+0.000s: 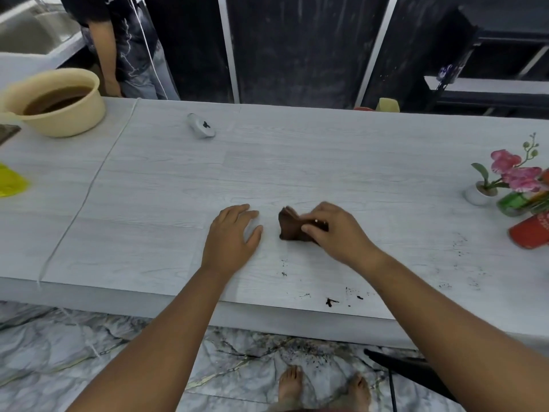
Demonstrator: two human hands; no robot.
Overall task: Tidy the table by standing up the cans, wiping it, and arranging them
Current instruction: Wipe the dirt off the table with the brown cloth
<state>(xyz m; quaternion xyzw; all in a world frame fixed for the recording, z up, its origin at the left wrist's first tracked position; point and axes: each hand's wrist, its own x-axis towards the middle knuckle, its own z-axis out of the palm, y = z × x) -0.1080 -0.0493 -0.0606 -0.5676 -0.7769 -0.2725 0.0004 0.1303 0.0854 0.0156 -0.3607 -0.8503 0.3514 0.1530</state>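
Observation:
My right hand [335,230] holds a small brown cloth [291,224] against the pale wood-grain table [148,203], fingers curled over it. Left of the cloth, apart from it, my left hand [231,233] rests flat on the table with straight fingers. Dark crumbs and a dark smear [329,301] lie near the table's front edge, below my right hand. At the far right edge a red can [528,230] lies tilted on the table, with a green can [512,203] just behind it. A silver can [200,125] lies on its side at the back of the table.
A cream basin [56,105] of brown water stands at the back left. A yellow thing [10,181] lies at the left edge. A small potted pink orchid [502,179] stands at the right. A person [124,46] stands behind the table. A white cord [89,188] crosses the table's left part.

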